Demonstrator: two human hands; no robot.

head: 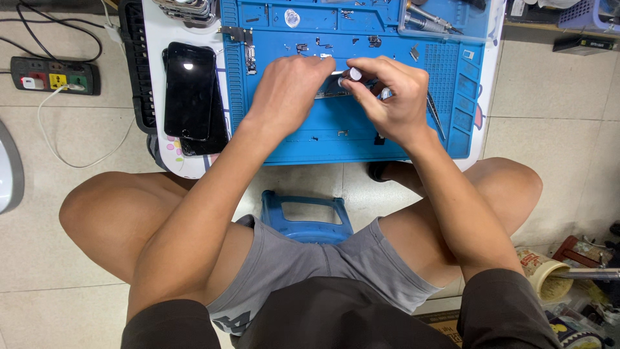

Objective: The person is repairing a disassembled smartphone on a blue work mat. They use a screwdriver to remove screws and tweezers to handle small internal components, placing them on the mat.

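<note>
At twelve o'clock on the blue mat (361,139), the left hand (290,87) presses curled fingers onto a small metal part (330,89), while the right hand (387,97) pinches a white-capped tool (352,74) against it. Dark phones (190,94) lie stacked at ten o'clock; a power strip (55,75) sits farther left. A printed paper cup (541,271) rests at four o'clock.

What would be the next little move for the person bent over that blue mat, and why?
Probably a small turn of the screwdriver in the right hand. Its light cap sits between the fingertips, the tool points down at the small metal part on the blue mat, and the left hand presses that part flat.
</note>
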